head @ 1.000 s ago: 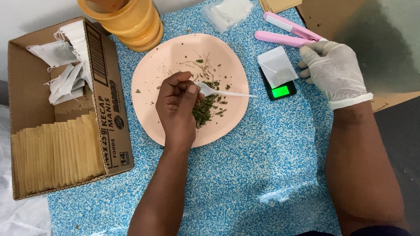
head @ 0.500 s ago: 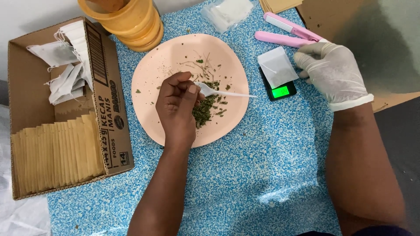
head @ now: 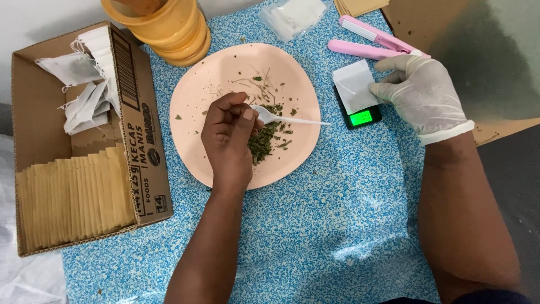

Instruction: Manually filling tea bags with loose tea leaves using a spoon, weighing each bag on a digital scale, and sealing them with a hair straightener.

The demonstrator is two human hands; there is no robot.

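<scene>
The plate [head: 225,73] sits at the centre of the desk [head: 315,225], with a heap of dried leaves [head: 263,141] on it toward 4 o'clock. The left hand [head: 228,135] lies over the plate, its grip on a spoon [head: 292,120] whose handle points to 3 o'clock. At 9 o'clock of the plate stands a cardboard box [head: 143,141] with flat envelopes [head: 73,197] in its near half and tea bags [head: 84,95] in its far half. At 11 o'clock stands a stack of bowls [head: 169,28]. At 3 o'clock lies a scale [head: 360,115] with a sachet [head: 353,85] on it, touched by the right hand [head: 422,93]. Behind the scale lies a sealing clamp [head: 365,42]; at 1 o'clock, a bag [head: 292,17].
</scene>
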